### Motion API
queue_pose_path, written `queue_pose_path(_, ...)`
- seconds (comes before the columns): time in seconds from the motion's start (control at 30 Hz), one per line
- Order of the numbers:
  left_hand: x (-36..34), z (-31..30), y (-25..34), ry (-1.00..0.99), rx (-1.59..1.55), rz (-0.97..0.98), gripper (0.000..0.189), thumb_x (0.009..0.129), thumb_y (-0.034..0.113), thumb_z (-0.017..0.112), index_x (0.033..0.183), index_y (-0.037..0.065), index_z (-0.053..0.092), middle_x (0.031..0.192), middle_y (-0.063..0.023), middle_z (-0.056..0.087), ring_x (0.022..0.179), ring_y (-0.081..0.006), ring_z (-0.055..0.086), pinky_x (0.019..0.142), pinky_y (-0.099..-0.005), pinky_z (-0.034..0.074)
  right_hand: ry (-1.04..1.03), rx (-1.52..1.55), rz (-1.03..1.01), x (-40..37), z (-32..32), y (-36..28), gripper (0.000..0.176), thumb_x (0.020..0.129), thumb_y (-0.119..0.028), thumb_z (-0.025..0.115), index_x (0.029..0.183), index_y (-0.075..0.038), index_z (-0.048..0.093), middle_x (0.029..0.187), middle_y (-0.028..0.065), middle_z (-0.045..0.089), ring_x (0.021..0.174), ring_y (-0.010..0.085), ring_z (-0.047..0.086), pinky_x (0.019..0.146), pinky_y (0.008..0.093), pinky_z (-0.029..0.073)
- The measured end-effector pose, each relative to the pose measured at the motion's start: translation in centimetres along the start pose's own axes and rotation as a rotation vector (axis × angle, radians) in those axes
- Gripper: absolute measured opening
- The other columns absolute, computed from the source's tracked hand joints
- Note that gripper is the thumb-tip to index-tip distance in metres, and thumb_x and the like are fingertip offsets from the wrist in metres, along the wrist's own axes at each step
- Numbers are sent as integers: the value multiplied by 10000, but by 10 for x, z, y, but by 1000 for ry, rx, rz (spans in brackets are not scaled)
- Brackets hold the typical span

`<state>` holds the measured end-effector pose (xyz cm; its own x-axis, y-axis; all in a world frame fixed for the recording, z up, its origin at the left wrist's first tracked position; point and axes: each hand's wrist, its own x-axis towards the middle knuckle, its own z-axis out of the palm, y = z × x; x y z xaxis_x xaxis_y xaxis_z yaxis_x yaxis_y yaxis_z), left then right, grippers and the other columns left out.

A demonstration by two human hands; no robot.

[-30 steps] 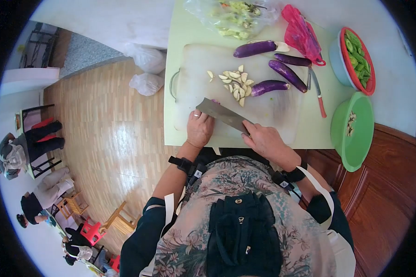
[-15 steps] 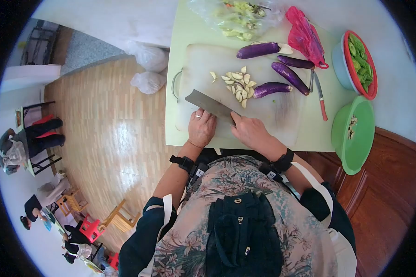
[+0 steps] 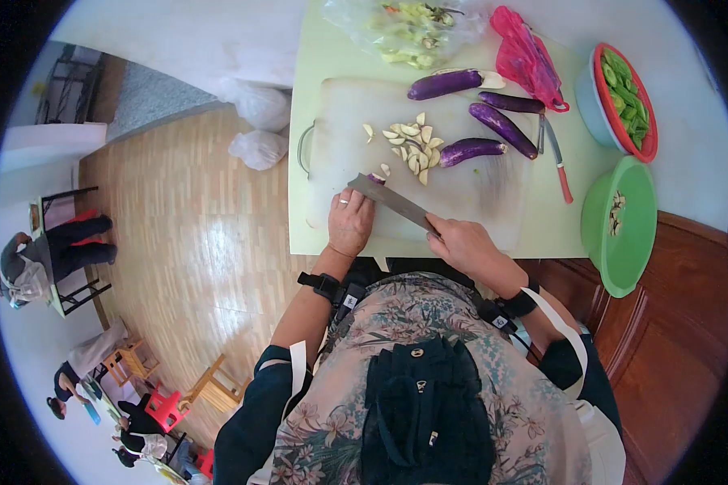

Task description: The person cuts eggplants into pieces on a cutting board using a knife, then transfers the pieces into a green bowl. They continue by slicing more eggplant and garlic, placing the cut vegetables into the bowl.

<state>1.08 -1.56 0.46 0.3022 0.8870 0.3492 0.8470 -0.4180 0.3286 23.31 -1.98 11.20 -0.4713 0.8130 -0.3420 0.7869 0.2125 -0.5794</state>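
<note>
My right hand (image 3: 466, 245) is closed round the handle of a cleaver (image 3: 392, 202), whose blade slants up and left over the white cutting board (image 3: 429, 206). Beside the blade's tip, my left hand (image 3: 351, 223) rests on the board with bent fingers; what lies under them is hidden. A small purple-skinned eggplant piece (image 3: 375, 178) shows just past the blade, near a pale slice (image 3: 386, 169). Cut eggplant chunks (image 3: 413, 146) form a pile farther up. A purple eggplant (image 3: 472, 151) lies right of the pile, with more eggplants (image 3: 503, 129) beyond it.
A red-handled knife (image 3: 560, 166) lies right of the board, near a pink bag (image 3: 528, 61). A green basin (image 3: 620, 226) and a red basket of green peppers (image 3: 628, 101) stand at the right. A clear bag (image 3: 412, 32) lies at the back. Other people are far left.
The cleaver's tip has moved right and its handle lower, with my right hand shifted right and down. A small purple piece and a pale slice now show by the blade.
</note>
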Motion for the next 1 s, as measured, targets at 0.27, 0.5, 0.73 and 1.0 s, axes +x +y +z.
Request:
queue_pose_path(0.27, 1, 0, 0, 10, 10, 5, 294, 762, 75, 613, 1051, 24, 619, 1066, -74, 559, 963, -255, 533, 758, -376, 436, 13, -50, -27, -1, 1, 2, 222, 851, -196, 516, 951, 2, 516, 677, 203, 604, 642, 398, 604, 594, 495, 477)
queue_pose_path(0.5, 0, 1, -2, 14, -12, 17, 286, 760, 81, 629, 1038, 16, 613, 1043, -77, 563, 948, -254, 539, 747, -374, 437, 8, -69, -4, 28, 16, -2, 222, 845, -194, 508, 940, 4, 533, 686, 220, 613, 647, 397, 615, 608, 497, 489)
queue_pose_path(0.73, 4, -3, 1, 27, -26, -6, 280, 756, 70, 641, 1023, -4, 604, 1021, -91, 567, 938, -250, 547, 738, -359, 444, 39, 40, 12, 46, 25, 5, 257, 832, -216, 492, 959, -8, 572, 723, 232, 621, 675, 408, 613, 640, 505, 487)
queue_pose_path(1.0, 4, -7, 2, 45, -17, -9, 272, 749, 62, 642, 1016, 23, 615, 968, -90, 558, 879, -248, 544, 725, -356, 442, -6, 49, 19, 3, 1, -1, 245, 852, -215, 499, 971, -8, 552, 713, 220, 614, 688, 407, 609, 647, 498, 479)
